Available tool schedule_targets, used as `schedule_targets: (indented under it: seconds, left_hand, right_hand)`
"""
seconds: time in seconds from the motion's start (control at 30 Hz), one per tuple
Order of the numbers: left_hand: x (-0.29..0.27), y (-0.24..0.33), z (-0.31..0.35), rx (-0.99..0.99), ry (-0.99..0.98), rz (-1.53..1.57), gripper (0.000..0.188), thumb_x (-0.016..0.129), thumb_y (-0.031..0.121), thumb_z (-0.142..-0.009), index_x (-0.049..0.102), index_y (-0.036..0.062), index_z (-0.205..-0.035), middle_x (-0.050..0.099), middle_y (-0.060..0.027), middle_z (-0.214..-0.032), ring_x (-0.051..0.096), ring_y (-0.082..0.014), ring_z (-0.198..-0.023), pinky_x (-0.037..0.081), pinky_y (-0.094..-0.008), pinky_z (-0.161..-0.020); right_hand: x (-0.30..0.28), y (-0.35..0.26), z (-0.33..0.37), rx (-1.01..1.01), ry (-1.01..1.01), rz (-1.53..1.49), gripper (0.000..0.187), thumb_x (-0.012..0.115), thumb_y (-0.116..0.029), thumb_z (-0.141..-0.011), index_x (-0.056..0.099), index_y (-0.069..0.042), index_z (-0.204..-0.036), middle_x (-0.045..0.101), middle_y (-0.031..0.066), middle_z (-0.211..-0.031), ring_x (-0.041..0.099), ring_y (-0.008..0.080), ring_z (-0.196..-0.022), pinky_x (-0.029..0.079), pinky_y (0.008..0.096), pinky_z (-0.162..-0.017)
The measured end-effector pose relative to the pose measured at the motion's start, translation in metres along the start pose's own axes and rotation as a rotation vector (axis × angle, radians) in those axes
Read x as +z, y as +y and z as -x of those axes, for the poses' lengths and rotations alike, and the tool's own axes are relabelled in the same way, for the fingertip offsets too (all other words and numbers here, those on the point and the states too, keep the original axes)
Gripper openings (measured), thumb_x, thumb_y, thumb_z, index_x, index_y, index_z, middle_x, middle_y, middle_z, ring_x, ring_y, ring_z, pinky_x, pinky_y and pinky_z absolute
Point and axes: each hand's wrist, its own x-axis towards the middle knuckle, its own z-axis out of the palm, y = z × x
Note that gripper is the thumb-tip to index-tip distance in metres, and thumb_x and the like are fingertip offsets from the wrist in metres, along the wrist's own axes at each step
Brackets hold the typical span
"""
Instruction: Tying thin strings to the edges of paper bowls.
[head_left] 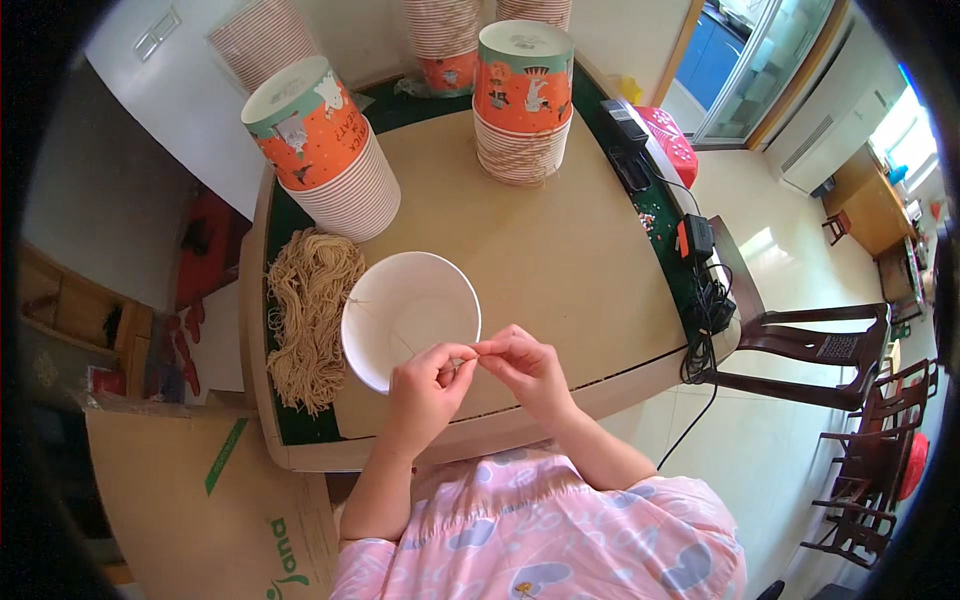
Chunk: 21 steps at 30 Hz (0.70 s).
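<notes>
A white paper bucket (412,315) stands with its open mouth up near the table's front edge. Right in front of its near rim, my left hand (428,392) pinches a thin strand of twine (398,336) that crosses the bucket's mouth. My right hand (527,375) meets it fingertip to fingertip, also closed in a pinch at the strand; the exact spot is hidden by the fingers. To the left of the bucket lies a loose bundle of tan twine (312,322).
Stacks of upside-down orange and green printed paper buckets stand back left (325,150) and back centre (525,100). Black power adapters (697,238) and tangled cables (708,310) line the table's right edge. A large cardboard box (190,500) is at lower left, a dark wooden chair (815,345) at right.
</notes>
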Motion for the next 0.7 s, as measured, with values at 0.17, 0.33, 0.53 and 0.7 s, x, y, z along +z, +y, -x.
schedule_targets:
  seconds: [0.17,0.33,0.53,0.7]
  left_hand:
    - [-0.002,0.004,-0.002,-0.043,-0.015,0.033,0.007,0.067,0.001,-0.08,0.066,0.0043,-0.086,0.043,0.0009,-0.053,0.039,-0.0069,-0.047,0.032,-0.025,-0.045]
    - [0.0,0.005,0.0,-0.047,0.014,-0.006,0.01,0.068,0.002,-0.078,0.064,0.0055,-0.087,0.045,-0.0028,-0.052,0.042,-0.0112,-0.045,0.036,-0.0286,-0.045]
    - [0.006,0.007,0.0,0.061,0.124,-0.143,0.013,0.069,0.002,-0.076,0.06,0.0063,-0.083,0.053,-0.0043,-0.065,0.049,-0.0164,-0.049,0.042,-0.0324,-0.047]
    - [0.007,0.007,0.0,0.081,0.133,-0.143,0.014,0.068,0.0,-0.076,0.058,0.006,-0.084,0.055,-0.005,-0.072,0.054,-0.0167,-0.054,0.044,-0.032,-0.049]
  right_hand:
    - [0.004,0.011,-0.003,-0.154,0.1,0.117,0.013,0.063,0.001,-0.086,0.069,-0.003,-0.098,0.056,0.0025,-0.085,0.053,0.008,-0.073,0.044,0.0217,-0.064]
    - [0.005,-0.002,-0.002,-0.143,0.099,0.278,0.005,0.062,0.002,-0.086,0.065,0.0,-0.09,0.056,0.0054,-0.089,0.055,0.0116,-0.077,0.047,0.0238,-0.07]
    - [0.005,-0.002,-0.006,-0.218,0.077,0.301,0.006,0.061,0.002,-0.087,0.061,-0.001,-0.092,0.054,0.0059,-0.086,0.053,0.0122,-0.069,0.044,0.0244,-0.062]
    - [0.001,0.007,-0.008,-0.05,0.016,-0.004,0.005,0.06,-0.001,-0.09,0.06,0.0,-0.095,0.056,0.0037,-0.089,0.056,0.01,-0.075,0.045,0.0233,-0.067]
